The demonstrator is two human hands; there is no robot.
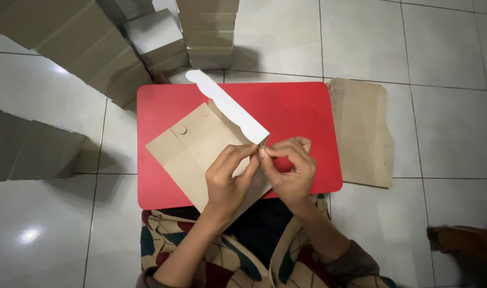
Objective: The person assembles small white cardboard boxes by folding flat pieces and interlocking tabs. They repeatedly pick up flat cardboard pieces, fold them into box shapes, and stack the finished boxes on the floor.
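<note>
**Currently: pinching the flap corner on the box blank**

Both hands, left hand [230, 178] and right hand [291, 170], are gripping the cardboard blank [192, 144] at its white flap [230, 104], fingertips meeting. Blank is lying on the red table [302, 112] under them. I'd keep the crease tight and aligned.

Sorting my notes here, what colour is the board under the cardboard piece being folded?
Red, a rounded board lying on the pale floor tiles; the head view shows it plainly.
</note>
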